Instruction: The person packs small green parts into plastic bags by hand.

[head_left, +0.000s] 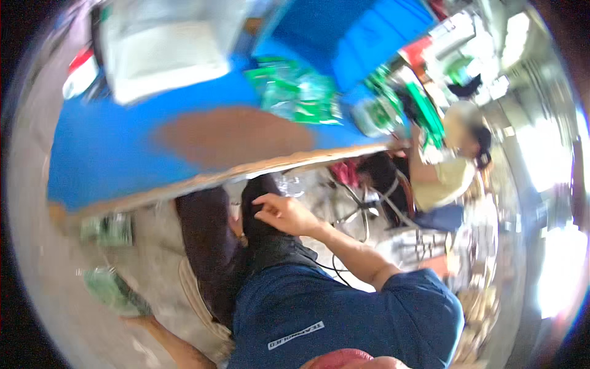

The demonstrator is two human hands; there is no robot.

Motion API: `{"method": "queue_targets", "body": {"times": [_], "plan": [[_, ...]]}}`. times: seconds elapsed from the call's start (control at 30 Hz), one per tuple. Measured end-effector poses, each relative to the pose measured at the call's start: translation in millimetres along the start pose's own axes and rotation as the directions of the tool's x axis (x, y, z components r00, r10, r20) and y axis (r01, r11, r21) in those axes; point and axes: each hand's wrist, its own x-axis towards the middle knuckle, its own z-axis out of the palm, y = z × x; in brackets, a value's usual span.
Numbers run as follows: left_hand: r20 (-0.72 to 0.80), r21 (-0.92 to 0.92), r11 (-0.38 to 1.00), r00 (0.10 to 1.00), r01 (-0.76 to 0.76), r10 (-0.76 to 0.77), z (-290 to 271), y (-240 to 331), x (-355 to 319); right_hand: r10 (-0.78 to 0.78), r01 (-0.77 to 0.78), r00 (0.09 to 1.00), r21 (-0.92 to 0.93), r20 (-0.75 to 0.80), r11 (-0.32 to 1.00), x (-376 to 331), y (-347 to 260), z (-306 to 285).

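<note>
At the lower left my left hand [136,319] reaches out low beside the stool. It seems closed on the near edge of a green clear-plastic packet [109,290] with a dark end; its fingers are mostly hidden and blurred. Over my lap, just below the table edge, is my right hand [286,214]. Its fingers are loosely bent and apart, with nothing between them. Another green packet [107,230] lies a little farther off, by the table's left corner.
A blue table [110,147] with a worn brown patch stretches ahead. On it are a white container [166,58], a blue bin [375,43] and several green-and-clear plastic packets [295,92]. A co-worker [442,178] in a yellow top sits at the right, holding something green.
</note>
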Motion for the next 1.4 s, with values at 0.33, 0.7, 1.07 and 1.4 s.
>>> {"method": "queue_targets", "body": {"times": [0.33,0.7,1.07,1.4], "plan": [[-0.473,0.109,0.97,0.847,-0.216,0.242,112.0,65.6,133.7,0.044,-0.016,0.958,0.101,-0.283,0.995,-9.6,32.9,-36.8],[-0.46,0.43,0.871,0.773,-0.238,0.438,127.9,-9.4,77.2,0.388,-0.058,0.066,0.385,-0.919,0.921,-36.2,316.4,-358.9],[0.373,0.848,-0.317,0.054,-0.424,0.926,335.5,-9.6,8.3,0.056,-0.436,0.226,-0.05,-0.972,0.899,2.2,328.9,-359.5],[0.967,0.217,-0.056,0.207,-0.975,0.151,556.5,-200.9,53.7,-0.264,0.203,0.705,-0.169,-0.658,0.964,72.6,84.5,-235.8]]}}
